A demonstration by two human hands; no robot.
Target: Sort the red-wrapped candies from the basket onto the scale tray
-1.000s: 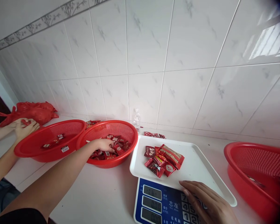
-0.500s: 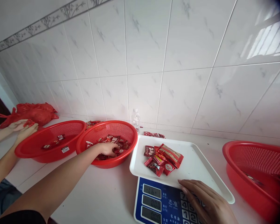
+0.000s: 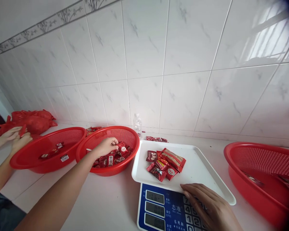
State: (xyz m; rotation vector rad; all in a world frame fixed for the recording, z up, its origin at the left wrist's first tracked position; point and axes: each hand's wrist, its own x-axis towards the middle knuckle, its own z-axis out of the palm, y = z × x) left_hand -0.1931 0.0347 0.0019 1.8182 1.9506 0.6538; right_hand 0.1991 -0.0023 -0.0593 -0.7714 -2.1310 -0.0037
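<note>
My left hand (image 3: 106, 146) hangs over the middle red basket (image 3: 125, 131), fingers closed on a small red candy packet (image 3: 122, 149) lifted from the pile of packets inside. My right hand (image 3: 208, 207) lies flat, fingers stretched, on the keypad of the blue scale (image 3: 159, 210). On the scale sits a white tray (image 3: 207, 173) with a heap of red snack packets (image 3: 165, 163).
Another person's two hands (image 3: 13, 138) work at the far left beside a second red basket (image 3: 33, 154) and red bags (image 3: 30, 120). A third red basket (image 3: 260, 173) stands at right. A small water bottle (image 3: 137, 123) stands against the tiled wall.
My left hand has risen out of the pile in the middle basket with a packet pinched in its fingers. My right hand stays on the scale.
</note>
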